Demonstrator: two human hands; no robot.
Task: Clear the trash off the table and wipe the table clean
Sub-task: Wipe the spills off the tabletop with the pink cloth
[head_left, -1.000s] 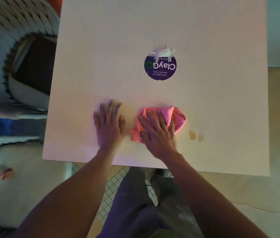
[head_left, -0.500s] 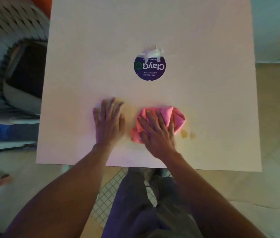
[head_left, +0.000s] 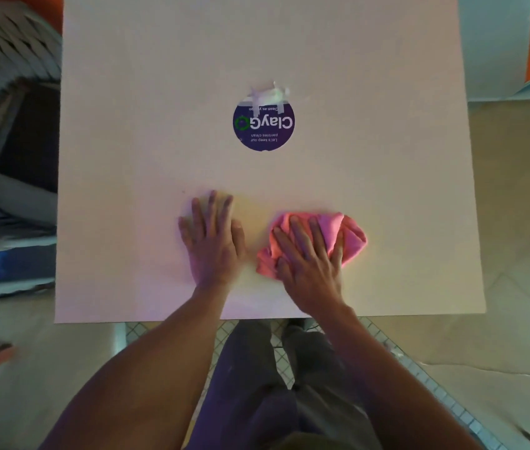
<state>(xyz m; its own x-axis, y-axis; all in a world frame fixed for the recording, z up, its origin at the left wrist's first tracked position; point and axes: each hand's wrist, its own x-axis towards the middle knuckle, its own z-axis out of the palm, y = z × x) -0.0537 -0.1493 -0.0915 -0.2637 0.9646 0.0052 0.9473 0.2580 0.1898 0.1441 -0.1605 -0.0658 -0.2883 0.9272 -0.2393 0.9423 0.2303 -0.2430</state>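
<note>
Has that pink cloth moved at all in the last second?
Yes. Judged against the round purple sticker, which is stuck in place, the pink cloth has slid to the right.

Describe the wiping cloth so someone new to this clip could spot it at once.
Start from the pale square table that fills the view, with a round purple sticker near its middle. Nearer the person, the right hand presses flat on a crumpled pink cloth. It is the only bright pink thing there; the left hand beside it lies on bare tabletop.

Bunched pink cloth (head_left: 338, 235) on seemingly spotless white table (head_left: 159, 157)
</note>
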